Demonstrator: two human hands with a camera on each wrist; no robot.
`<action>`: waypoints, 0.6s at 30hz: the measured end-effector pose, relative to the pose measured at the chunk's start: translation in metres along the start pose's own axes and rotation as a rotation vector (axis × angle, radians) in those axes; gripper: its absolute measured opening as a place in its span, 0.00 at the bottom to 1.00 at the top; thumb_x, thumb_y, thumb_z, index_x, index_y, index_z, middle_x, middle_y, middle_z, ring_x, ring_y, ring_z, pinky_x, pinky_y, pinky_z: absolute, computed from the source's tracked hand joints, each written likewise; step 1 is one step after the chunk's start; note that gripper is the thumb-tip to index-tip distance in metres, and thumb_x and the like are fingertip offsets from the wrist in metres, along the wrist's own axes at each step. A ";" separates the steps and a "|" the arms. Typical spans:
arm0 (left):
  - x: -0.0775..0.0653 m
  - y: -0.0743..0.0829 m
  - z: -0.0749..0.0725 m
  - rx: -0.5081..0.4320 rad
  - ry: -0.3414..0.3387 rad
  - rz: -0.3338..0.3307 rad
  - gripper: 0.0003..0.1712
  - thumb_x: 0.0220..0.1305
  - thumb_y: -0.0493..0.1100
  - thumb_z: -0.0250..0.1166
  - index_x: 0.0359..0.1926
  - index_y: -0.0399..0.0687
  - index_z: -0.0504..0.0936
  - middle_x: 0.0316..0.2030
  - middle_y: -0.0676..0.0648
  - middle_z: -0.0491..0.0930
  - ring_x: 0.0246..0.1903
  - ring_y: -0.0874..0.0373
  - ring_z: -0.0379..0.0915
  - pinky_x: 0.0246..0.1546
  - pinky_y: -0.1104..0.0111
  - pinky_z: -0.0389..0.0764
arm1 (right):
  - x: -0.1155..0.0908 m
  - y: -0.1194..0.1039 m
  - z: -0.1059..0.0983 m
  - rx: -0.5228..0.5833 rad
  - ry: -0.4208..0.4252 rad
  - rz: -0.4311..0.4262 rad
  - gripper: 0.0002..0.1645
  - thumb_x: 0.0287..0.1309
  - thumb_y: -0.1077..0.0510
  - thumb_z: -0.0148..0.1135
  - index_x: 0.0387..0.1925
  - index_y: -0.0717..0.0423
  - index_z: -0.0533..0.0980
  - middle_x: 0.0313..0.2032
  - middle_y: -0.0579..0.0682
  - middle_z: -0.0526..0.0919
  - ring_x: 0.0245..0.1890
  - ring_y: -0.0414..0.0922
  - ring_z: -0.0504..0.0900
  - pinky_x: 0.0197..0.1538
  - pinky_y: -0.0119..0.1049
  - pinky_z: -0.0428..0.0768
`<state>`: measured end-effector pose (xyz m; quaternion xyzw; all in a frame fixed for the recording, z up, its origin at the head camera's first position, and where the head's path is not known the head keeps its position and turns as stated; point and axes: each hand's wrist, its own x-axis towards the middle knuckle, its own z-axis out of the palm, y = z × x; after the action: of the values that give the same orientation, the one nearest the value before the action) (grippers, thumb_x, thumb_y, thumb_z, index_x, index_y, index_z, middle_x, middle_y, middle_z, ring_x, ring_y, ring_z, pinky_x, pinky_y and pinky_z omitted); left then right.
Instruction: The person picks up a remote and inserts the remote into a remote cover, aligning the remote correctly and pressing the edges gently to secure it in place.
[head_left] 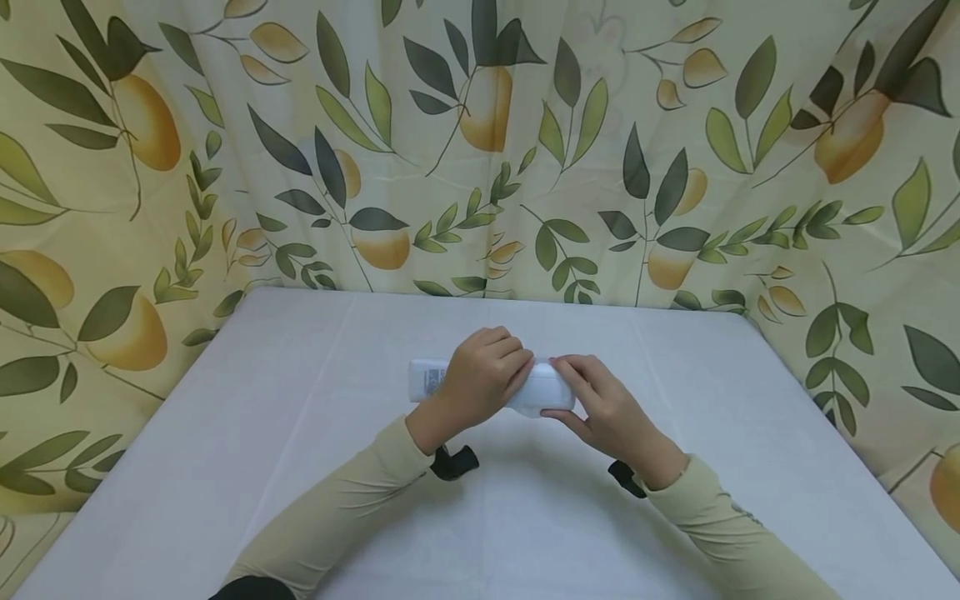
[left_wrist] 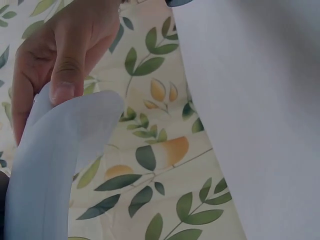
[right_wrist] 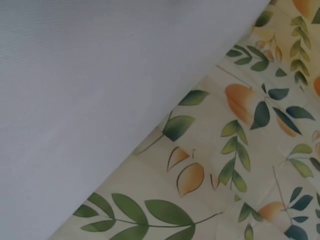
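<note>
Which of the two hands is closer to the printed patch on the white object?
The left hand: it grips the white object right beside the printed patch, whereas the right hand holds the opposite end.

Long white object (head_left: 543,388), crosswise

1. A small dark printed block (head_left: 433,382) is shown near one end of a white object (head_left: 547,389); its characters are too small and blurred to be read.
2. No words, numbers or brands can be read in any view.
</note>
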<state>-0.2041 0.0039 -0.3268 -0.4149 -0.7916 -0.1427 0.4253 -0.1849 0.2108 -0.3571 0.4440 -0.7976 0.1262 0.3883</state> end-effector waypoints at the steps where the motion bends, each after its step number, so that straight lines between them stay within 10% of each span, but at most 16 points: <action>1: 0.000 0.000 0.001 -0.003 -0.008 -0.006 0.04 0.56 0.41 0.67 0.29 0.46 0.87 0.26 0.52 0.84 0.28 0.62 0.75 0.32 0.73 0.77 | -0.001 0.000 0.001 -0.003 0.000 0.000 0.35 0.65 0.42 0.45 0.48 0.74 0.72 0.41 0.62 0.74 0.39 0.52 0.77 0.38 0.41 0.82; 12: -0.006 -0.006 0.003 -0.036 -0.032 -0.029 0.08 0.58 0.46 0.66 0.37 0.48 0.86 0.31 0.53 0.85 0.34 0.60 0.77 0.39 0.69 0.77 | -0.001 0.004 -0.002 -0.110 0.074 -0.050 0.34 0.66 0.42 0.46 0.46 0.73 0.72 0.39 0.62 0.77 0.36 0.53 0.78 0.35 0.41 0.82; 18: -0.013 -0.015 0.000 0.144 -0.108 0.038 0.43 0.51 0.67 0.64 0.62 0.49 0.71 0.54 0.48 0.77 0.51 0.55 0.73 0.54 0.61 0.71 | 0.001 0.014 -0.013 -0.168 0.089 -0.025 0.34 0.67 0.42 0.44 0.47 0.73 0.72 0.40 0.65 0.76 0.37 0.56 0.78 0.37 0.44 0.81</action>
<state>-0.2120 -0.0120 -0.3353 -0.4052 -0.8136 -0.0549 0.4132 -0.1897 0.2254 -0.3453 0.4136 -0.7818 0.0735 0.4607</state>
